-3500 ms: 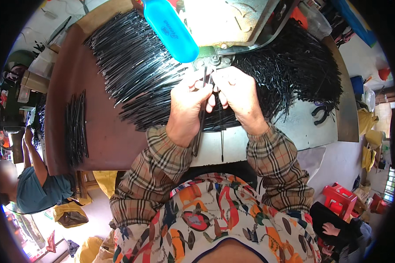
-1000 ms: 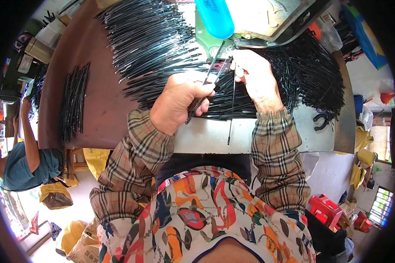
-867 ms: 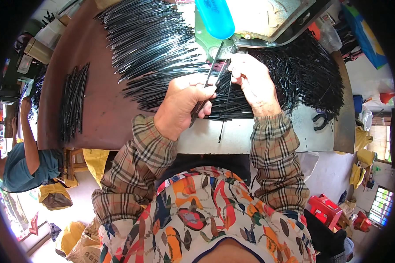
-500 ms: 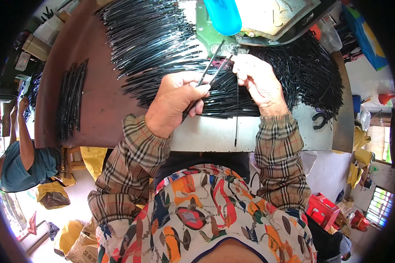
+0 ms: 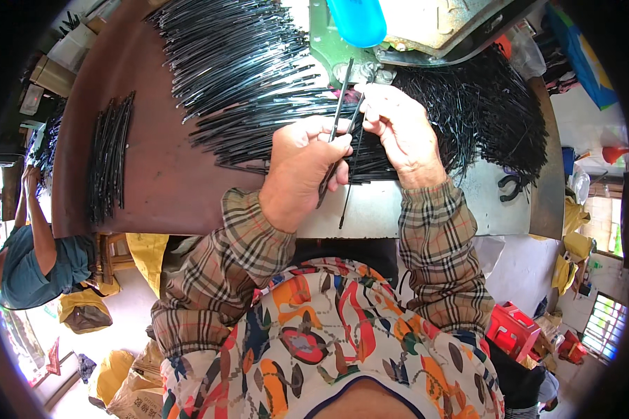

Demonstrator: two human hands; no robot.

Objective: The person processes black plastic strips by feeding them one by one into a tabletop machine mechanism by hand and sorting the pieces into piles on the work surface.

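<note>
My left hand [image 5: 297, 167] is closed round thin black rods [image 5: 340, 101], thumb pressed over them, their upper ends pointing away from me. To its right, my right hand [image 5: 405, 133] pinches at the top of a thin black rod [image 5: 346, 206], whose lower end hangs over the pale tabletop. My right fingertips are just in front of a small metal fitting [image 5: 360, 72] on a green machine [image 5: 323, 35]; whether they touch it I cannot tell. Behind my hands lies a wide layer of black rods [image 5: 223, 63].
A tangled heap of black rods [image 5: 482, 112] lies at right, with black-handled pliers [image 5: 510, 187] by it. A smaller bundle [image 5: 110, 160] rests on the brown table covering [image 5: 161, 188]. A blue rounded object [image 5: 360, 24] hangs over the machine. Another person [image 5: 42, 251] works at far left.
My left hand has moved right, closer to my right hand. My right hand has shifted slightly left, and the hanging rod's lower end has swung left.
</note>
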